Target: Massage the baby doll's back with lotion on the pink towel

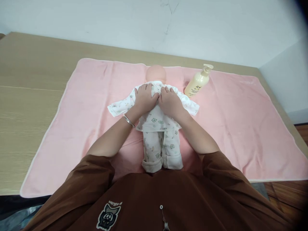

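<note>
A brown shirt (pixel 154 195) fills the near edge, with a dark animal-face patch (pixel 108 217) sewn on its front; beside it at right shows reddish wooden floor (pixel 284 195). Just past the shirt lies a doll (pixel 156 117), about mid-width on a soft, lightly creased pink blanket (pixel 81 102). Its long axis runs straight away from the person, feet end nearest, head farthest. The trousers (pixel 152 146) come first, soft white printed cloth with thick turned-up cuffs, legs side by side. Over them spreads a loose printed top (pixel 149 125), its sleeves slanting out flat to both sides. The two forearms pass over its lower sides, a shiny metal bracelet (pixel 129 121) at the left wrist. The left hand (pixel 145 98) and right hand (pixel 170 101) rest on the upper torso, fingers laid out loosely and grasping nothing, thumbs meeting. To the right, near one sleeve, stands a glossy cream pump bottle (pixel 196 85). Beyond the collar is the smooth, round, bald head (pixel 156 73). Farther back is the pale wood-grained desk (pixel 48 48), then a whitish wall (pixel 108 25) with fine cracks.
</note>
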Demonstrator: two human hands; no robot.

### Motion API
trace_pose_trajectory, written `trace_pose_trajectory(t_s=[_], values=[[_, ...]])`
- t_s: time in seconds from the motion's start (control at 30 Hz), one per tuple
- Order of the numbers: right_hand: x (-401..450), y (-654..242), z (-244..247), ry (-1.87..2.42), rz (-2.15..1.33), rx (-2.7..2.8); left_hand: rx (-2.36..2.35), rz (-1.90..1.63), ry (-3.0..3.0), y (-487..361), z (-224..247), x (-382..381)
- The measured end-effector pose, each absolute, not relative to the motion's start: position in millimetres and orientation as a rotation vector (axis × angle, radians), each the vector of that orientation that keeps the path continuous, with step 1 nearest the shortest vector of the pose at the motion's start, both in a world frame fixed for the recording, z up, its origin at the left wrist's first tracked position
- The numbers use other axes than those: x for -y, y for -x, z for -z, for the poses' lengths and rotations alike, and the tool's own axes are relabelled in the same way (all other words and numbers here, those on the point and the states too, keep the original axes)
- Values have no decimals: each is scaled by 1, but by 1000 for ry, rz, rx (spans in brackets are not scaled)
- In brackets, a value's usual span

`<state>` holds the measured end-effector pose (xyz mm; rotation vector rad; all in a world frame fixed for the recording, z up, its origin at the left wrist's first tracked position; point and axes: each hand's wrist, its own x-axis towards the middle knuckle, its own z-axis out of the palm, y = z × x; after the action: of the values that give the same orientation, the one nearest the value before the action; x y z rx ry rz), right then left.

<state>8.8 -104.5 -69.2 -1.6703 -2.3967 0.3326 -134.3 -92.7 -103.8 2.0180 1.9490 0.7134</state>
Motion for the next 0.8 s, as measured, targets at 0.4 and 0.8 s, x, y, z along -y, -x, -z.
trace_pose_trajectory(t_s=[0.4, 0.8], values=[[86, -11, 79, 1815, -354, 2330, -1921, -732, -2110, 124, 111, 106], [80, -7, 89, 1690, -433, 2301, -1895, -839, -2128, 134, 125, 86]])
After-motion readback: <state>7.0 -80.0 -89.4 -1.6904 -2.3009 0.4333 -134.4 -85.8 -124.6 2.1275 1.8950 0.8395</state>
